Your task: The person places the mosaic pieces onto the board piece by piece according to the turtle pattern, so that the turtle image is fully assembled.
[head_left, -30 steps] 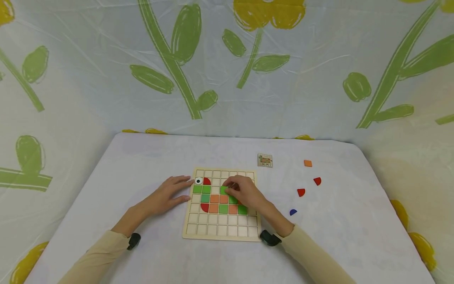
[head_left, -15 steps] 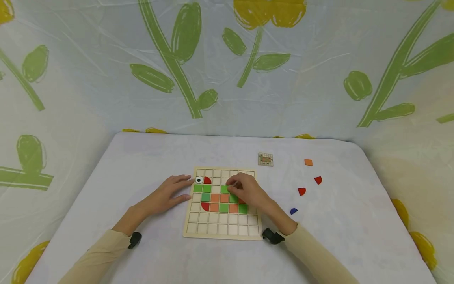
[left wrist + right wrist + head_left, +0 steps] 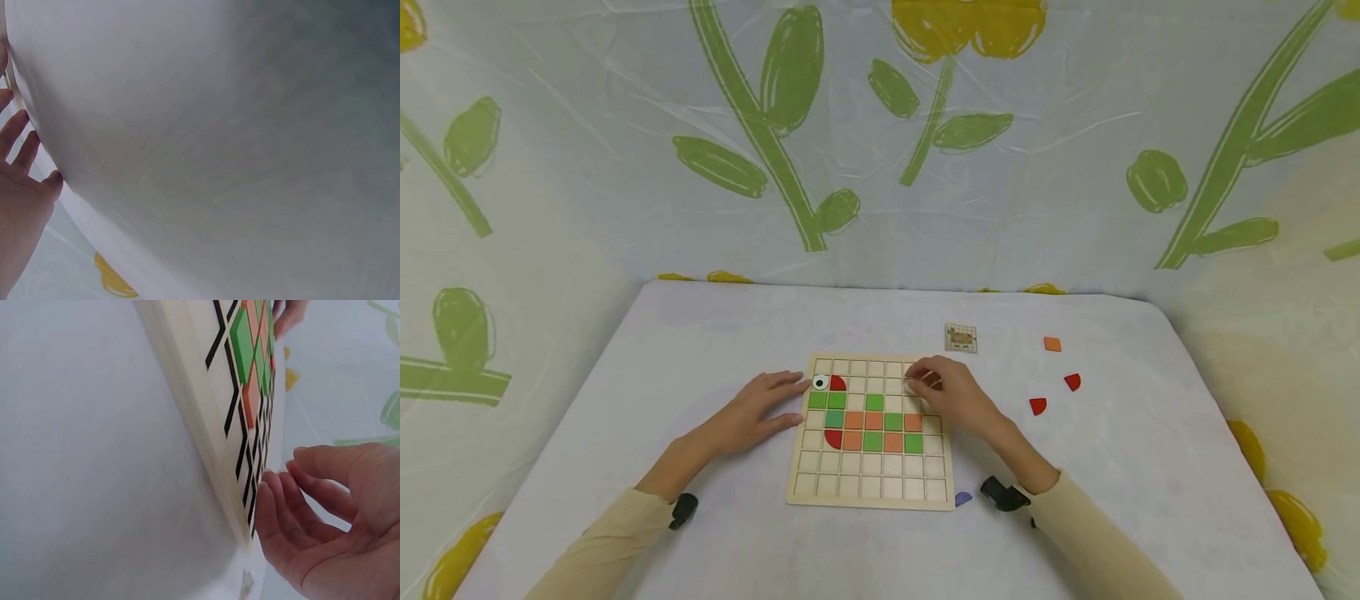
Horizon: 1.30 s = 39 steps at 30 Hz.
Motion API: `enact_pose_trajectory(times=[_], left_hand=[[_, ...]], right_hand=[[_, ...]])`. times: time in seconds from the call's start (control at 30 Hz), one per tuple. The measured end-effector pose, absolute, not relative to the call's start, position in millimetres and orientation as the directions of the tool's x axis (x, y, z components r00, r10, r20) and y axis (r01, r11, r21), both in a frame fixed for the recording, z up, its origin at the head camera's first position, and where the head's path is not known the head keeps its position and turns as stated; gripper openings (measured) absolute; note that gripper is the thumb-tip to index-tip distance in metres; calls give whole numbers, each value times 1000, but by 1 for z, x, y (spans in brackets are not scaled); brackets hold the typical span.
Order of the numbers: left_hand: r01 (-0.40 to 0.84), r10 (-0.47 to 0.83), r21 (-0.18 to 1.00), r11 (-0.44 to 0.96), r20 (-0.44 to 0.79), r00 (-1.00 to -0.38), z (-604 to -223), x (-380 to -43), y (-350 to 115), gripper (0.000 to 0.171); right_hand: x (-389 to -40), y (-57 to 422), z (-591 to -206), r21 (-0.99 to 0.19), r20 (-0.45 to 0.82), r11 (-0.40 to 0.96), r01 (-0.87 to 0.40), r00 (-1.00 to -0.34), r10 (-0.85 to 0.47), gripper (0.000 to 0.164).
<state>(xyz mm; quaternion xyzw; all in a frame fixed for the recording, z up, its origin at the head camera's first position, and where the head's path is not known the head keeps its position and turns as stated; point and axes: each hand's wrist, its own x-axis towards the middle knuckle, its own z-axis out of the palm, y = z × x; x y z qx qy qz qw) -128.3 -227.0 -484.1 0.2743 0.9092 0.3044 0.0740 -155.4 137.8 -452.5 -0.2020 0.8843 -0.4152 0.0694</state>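
A wooden grid board [image 3: 871, 503] lies on the table with coloured tiles in its cells. Among them are an orange tile [image 3: 912, 422], a green tile [image 3: 874, 402], a red quarter-round [image 3: 833, 438] and an eye tile [image 3: 820, 382]. My left hand [image 3: 756, 412] rests flat on the table, its spread fingertips at the board's left edge. Over the board's upper right cells hovers my right hand [image 3: 951, 392], fingers loosely bent. In the right wrist view, the right hand [image 3: 337, 515] has thumb and fingertips apart, with nothing visible between them.
To the right lie two red quarter-rounds [image 3: 1037, 406] and an orange square [image 3: 1052, 343]. A small picture card [image 3: 961, 337] sits behind the board. One purple rounded piece [image 3: 963, 498] is by the board's lower right corner. Flower-print cloth hangs behind the table.
My right hand has moved right, away from the upper green tile, which stays in its cell. The purple piece has come into view; the right arm now covers the blue piece's spot. The left hand is still.
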Motion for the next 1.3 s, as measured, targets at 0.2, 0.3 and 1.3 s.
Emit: enact_pose_trajectory(times=[0.2,0.3,1.3], left_hand=[[459,545,592,662,40,-837,-485,-128,-227,58],[456,544,593,663,35,-838,-485,-128,-227,58],[461,546,595,659,45,-837,-484,-127,-226,59]], right_hand=[[-161,157,-453,-739,45,617,-270,-934,-354,15],[-163,166,-452,-731,46,632,-257,-943,-330,15],[-180,273,-449,-670,135,723,-169,-985,-106,21]])
